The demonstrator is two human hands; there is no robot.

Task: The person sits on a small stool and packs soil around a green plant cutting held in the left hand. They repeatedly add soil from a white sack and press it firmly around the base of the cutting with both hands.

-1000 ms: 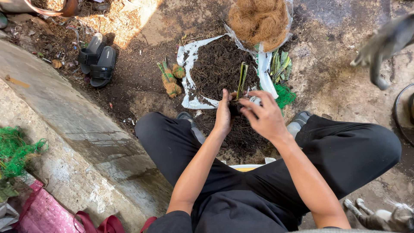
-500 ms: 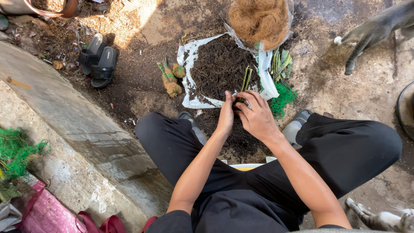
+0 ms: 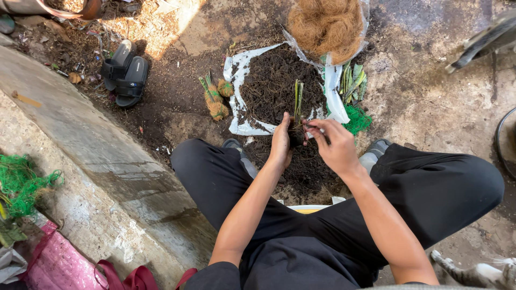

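While the person squats over a heap of soil on a white sheet, both hands meet at a green shoot standing upright at the heap's near edge. The left hand cups its dark base; the right hand pinches there with its fingertips. Coir lies beyond, sandals far left.

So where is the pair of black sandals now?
In the head view, the pair of black sandals lies upper left on the dirt ground, left of the white sheet heaped with dark soil, beside the concrete ledge.
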